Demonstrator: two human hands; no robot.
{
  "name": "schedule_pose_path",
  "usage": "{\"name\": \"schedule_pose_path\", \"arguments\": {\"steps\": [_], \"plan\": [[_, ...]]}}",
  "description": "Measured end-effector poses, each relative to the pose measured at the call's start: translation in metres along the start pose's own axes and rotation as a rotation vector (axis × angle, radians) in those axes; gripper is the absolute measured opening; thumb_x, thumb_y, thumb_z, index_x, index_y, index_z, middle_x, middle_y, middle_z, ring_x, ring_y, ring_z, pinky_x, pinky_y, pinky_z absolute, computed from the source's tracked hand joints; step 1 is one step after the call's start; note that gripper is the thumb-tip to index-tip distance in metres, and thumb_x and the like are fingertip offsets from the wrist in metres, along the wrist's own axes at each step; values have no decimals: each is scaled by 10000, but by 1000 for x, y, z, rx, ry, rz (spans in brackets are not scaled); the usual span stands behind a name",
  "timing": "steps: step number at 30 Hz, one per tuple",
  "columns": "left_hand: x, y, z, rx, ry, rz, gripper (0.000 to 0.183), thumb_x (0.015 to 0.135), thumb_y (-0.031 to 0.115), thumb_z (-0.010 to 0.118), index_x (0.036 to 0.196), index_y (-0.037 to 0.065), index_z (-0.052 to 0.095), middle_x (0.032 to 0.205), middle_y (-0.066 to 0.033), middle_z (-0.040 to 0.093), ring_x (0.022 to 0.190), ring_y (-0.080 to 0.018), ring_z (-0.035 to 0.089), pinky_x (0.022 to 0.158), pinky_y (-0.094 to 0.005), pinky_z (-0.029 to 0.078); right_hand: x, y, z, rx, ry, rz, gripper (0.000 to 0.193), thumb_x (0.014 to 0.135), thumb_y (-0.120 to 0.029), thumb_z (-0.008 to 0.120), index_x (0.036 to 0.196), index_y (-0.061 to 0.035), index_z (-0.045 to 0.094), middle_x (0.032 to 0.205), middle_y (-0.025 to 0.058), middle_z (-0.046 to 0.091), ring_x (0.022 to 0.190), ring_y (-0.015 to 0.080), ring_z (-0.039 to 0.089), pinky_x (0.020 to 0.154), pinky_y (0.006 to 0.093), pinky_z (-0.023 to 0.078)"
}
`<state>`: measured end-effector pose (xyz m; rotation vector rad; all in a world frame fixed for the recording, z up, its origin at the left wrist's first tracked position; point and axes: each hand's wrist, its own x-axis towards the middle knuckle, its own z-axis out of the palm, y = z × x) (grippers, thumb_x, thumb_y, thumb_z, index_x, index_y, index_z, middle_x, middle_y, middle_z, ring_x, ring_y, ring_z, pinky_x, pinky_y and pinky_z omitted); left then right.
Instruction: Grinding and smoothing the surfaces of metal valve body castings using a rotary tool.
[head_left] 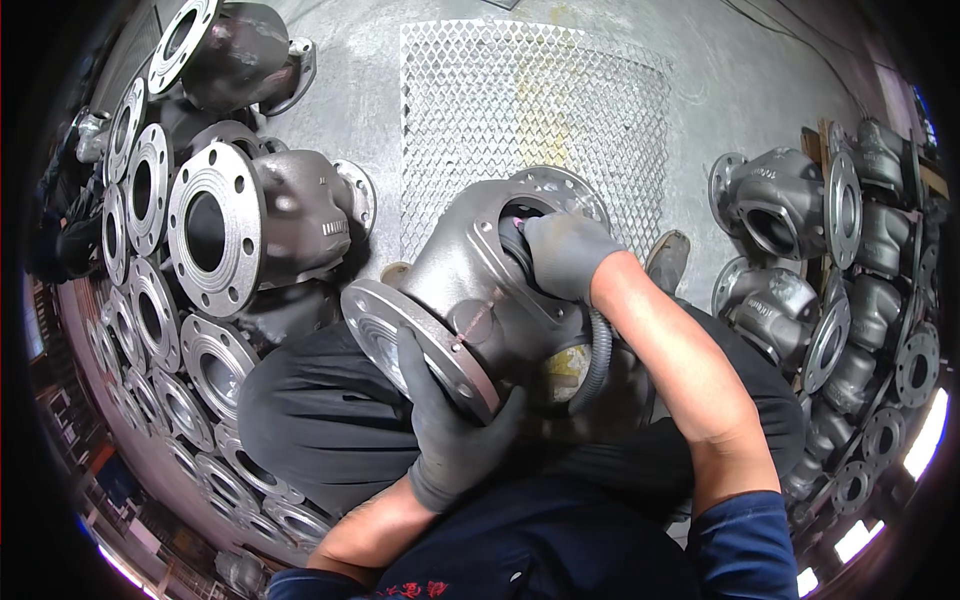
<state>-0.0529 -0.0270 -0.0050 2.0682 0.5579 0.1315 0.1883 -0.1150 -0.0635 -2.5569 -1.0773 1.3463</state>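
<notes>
Two gloved hands work one grey cast valve body (470,290), which rests across the person's lap, over dark trousers, above the concrete floor (330,90). Body lies tilted, one round flange (415,350) facing lower left, top opening (545,200) facing up and away.

Left hand (450,430): fingers curled around the lower edge of the flange, thumb up on its face, gripping it firmly. Grey glove, bare forearm coming from the lower edge.

Right hand (565,250): fingers bunched together and pushed into the top opening, closed round something dark there; what exactly it pinches cannot be told. A ribbed black hose (598,355) runs from near that hand down along the right side of the body.

Floor: a sheet of expanded metal mesh (530,110) lies flat just beyond the body. A shoe (668,262) shows at the mesh's near right corner.

Left side: many similar flanged castings (215,230) stacked close, flanges facing up and right. Right side: another stack of castings (800,260) piled against a wooden frame, well apart from the hands.
</notes>
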Motion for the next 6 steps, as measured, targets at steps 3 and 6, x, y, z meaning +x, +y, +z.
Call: {"name": "schedule_pose_path", "arguments": {"steps": [3, 6], "plan": [[4, 2, 0, -8, 35, 4, 1208, 791, 65, 850, 1669, -121, 41, 1654, -299, 298, 1522, -369, 371, 1237, -436, 324, 6, 4, 7, 42, 28, -31, 351, 986, -303, 575, 1092, -48, 791, 1063, 225, 788, 1014, 386, 772, 896, 464, 606], [6, 1, 2, -52, 32, -18, 1191, 813, 52, 840, 1669, -119, 29, 1672, -305, 262, 1563, -375, 305, 1264, -438, 279, 9, 7, 5, 17, 8, -51, 356, 981, -307, 589, 1116, -48, 792, 1062, 236, 785, 1030, 378, 773, 912, 470, 603]]}}
